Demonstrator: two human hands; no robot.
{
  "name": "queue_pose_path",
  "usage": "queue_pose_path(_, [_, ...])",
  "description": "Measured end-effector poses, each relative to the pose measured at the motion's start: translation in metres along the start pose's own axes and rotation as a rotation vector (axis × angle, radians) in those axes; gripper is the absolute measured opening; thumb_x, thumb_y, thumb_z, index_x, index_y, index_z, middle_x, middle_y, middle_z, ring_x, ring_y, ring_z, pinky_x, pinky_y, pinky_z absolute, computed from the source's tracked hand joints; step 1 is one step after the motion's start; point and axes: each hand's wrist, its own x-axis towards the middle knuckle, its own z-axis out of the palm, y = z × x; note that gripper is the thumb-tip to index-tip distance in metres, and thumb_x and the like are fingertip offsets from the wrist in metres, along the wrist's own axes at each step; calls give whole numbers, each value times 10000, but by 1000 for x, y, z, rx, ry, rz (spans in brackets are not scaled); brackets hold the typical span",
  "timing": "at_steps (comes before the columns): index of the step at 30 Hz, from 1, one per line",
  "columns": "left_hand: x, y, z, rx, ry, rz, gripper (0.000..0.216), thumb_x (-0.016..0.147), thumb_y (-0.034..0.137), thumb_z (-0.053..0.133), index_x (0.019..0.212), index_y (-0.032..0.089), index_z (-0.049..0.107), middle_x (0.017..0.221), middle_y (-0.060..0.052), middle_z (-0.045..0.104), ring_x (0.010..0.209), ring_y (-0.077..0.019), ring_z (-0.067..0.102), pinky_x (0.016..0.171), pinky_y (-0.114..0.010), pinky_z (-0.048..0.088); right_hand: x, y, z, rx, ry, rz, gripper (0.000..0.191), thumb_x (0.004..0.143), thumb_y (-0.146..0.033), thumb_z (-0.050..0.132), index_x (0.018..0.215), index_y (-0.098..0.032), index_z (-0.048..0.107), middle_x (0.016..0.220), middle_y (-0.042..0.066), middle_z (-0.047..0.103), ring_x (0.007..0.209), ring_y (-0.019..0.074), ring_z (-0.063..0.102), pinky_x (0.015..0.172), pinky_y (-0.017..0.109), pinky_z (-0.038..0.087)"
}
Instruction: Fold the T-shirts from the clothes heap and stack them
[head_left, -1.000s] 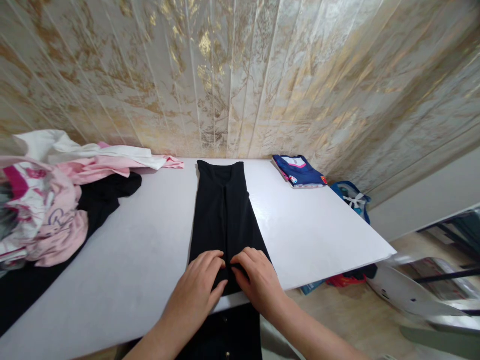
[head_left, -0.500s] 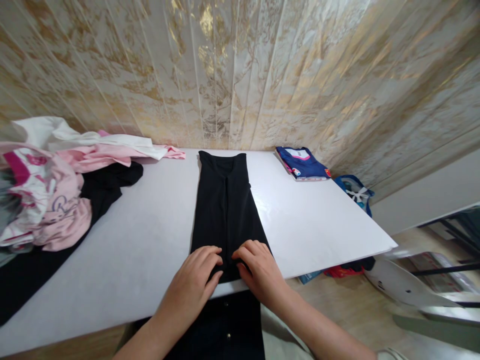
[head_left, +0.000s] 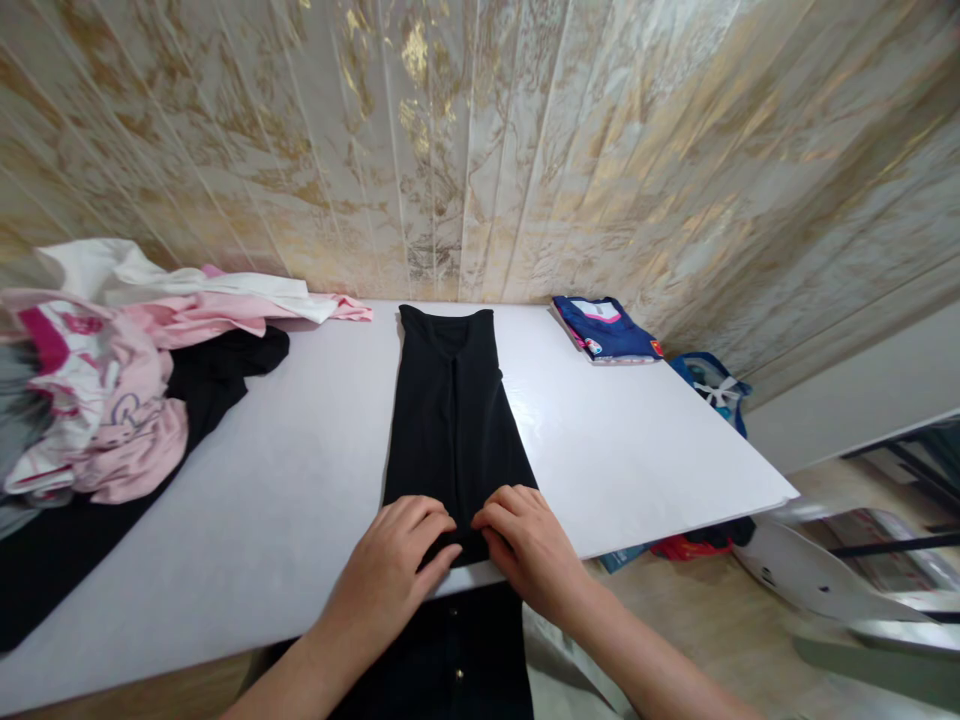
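A black garment (head_left: pixel 427 420) lies lengthwise on the white table (head_left: pixel 315 450), folded into a narrow strip. Its far end has a V-shaped opening, and a line runs down its middle. My left hand (head_left: pixel 401 550) is at the near end, left of that line, with curled fingers and thumb closed on the cloth. Opposite it, my right hand (head_left: pixel 525 545) grips the same end on the right side. The fingertips of both hands are close together, and part of the near hem is hidden under them.
On the left is a heap of pink, white and black clothes (head_left: pixel 142 420). A folded navy garment (head_left: pixel 619 330) lies at the back right, near the patterned curtain (head_left: pixel 450 150). Beyond the table's right edge stands a blue bag (head_left: pixel 712 385).
Both hands have shifted very slightly to the right along with the view. They keep the same hold at the near end, and the garment lies as before.
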Motion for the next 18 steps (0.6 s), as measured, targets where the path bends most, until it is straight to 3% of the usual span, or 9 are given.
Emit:
queue_pose_path(4, [18,-2,-12,-11,34,-9,169,953,281,475,1008,222,623,1016,-34,627,975,-194,564,856,-345,476,18,9,-22,82,8,-14,153,912,-161,536,942,-241,662,931,16,623,875,148,574,770,268,423])
queue_pose_path(7, [33,-1,-11,22,21,-41,202,961,217,432,1030,213,622,997,-37,616,945,-189,562,848,-346,476,51,22,-36,61,95,58,172,909,-156,523,961,-243,662,954,14,623,880,135,589,754,239,426])
queue_pose_path(9, [38,3,-3,50,-29,-47,202,943,184,455,1040,216,628,988,-36,611,931,-190,562,834,-346,479,81,30,-39,0,82,116,152,895,-169,536,932,-238,666,924,8,626,838,130,595,727,230,417])
queue_pose_path(14, [33,11,15,94,-64,-73,174,898,159,520,1000,223,646,964,-38,610,893,-201,563,786,-349,476,148,42,-22,-190,-77,296,155,883,-332,557,863,-219,661,906,34,668,827,174,620,668,256,399])
queue_pose_path(18, [28,8,17,31,-58,-59,164,900,164,518,991,223,641,969,-40,610,898,-204,558,787,-352,472,170,42,-7,-266,-135,423,234,881,-404,526,914,-210,651,952,72,697,869,223,644,659,284,417])
